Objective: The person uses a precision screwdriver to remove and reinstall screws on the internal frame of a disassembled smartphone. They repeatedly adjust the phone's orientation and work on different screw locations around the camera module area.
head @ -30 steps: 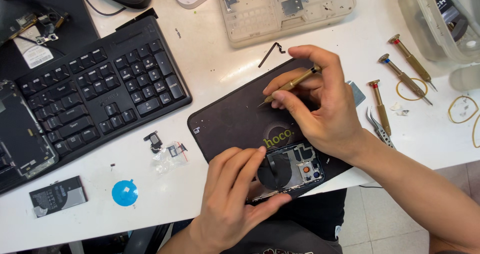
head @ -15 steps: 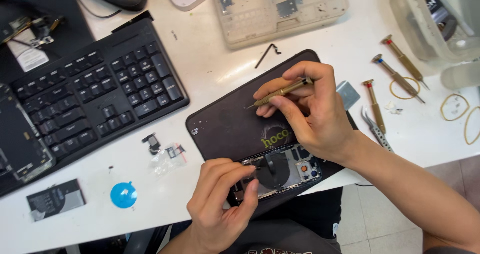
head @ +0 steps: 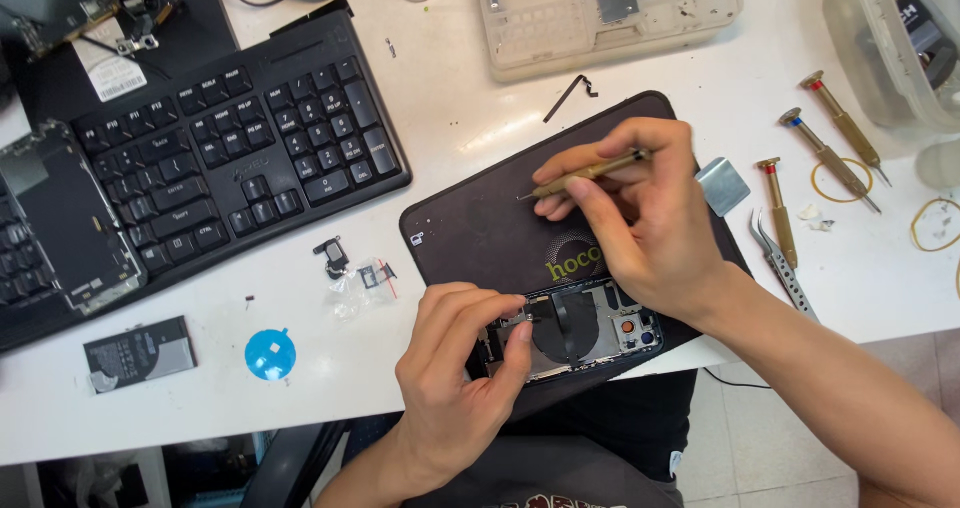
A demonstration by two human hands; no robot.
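Head view: opened phone under work on a dark mat.
Left hand fingers pinch an inner part of the opened phone at the near edge of the mat; right hand grips a brass-handled screwdriver above the mat, tip clear of the phone.

We have the opened phone on the near edge of the work mat, which lies mid-worktop. Our left hand rests on the phone's left end; our right hand hovers above the mat with a screwdriver. Left of the mat sits the keyboard, behind it a parts tray. To the right lie three more screwdrivers and tweezers.
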